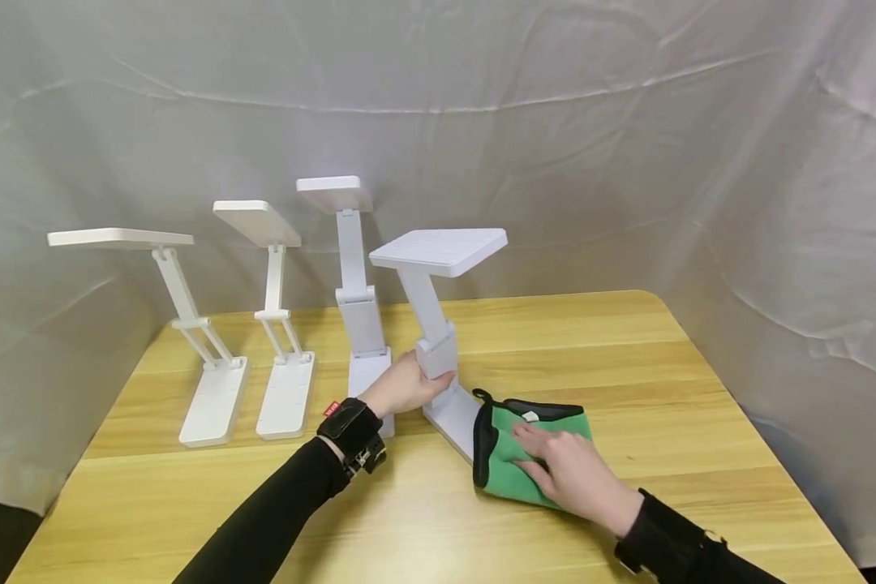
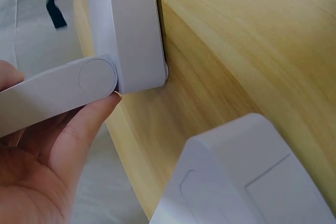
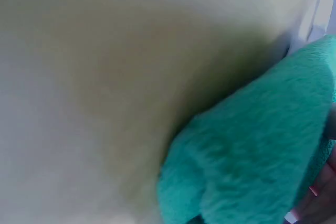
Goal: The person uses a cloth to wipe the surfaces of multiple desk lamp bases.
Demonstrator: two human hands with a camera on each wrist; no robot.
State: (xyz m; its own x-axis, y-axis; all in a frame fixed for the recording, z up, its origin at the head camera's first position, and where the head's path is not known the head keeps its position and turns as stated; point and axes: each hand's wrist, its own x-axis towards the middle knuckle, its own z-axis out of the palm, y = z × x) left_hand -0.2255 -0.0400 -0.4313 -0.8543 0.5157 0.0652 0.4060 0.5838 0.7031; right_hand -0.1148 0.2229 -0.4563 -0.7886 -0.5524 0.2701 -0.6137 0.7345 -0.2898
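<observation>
A white folding desk lamp (image 1: 438,349) stands nearest the right, its flat head level above a two-part arm. My left hand (image 1: 406,385) grips the lower arm just above the base; in the left wrist view the thumb (image 2: 86,135) lies near the round hinge. A green cloth (image 1: 504,454) with black edging covers the front end of that lamp's base. My right hand (image 1: 573,474) holds the cloth there, thumb apart from the fingers. In the right wrist view the fluffy cloth (image 3: 252,150) hides most of the hand, and the base beneath is largely hidden.
Three more white folding lamps stand to the left: one close beside my left hand (image 1: 358,316), another (image 1: 288,393), and a third at far left (image 1: 215,401). The wooden table (image 1: 613,349) ends at a grey sheet (image 1: 555,162) hanging behind and at both sides.
</observation>
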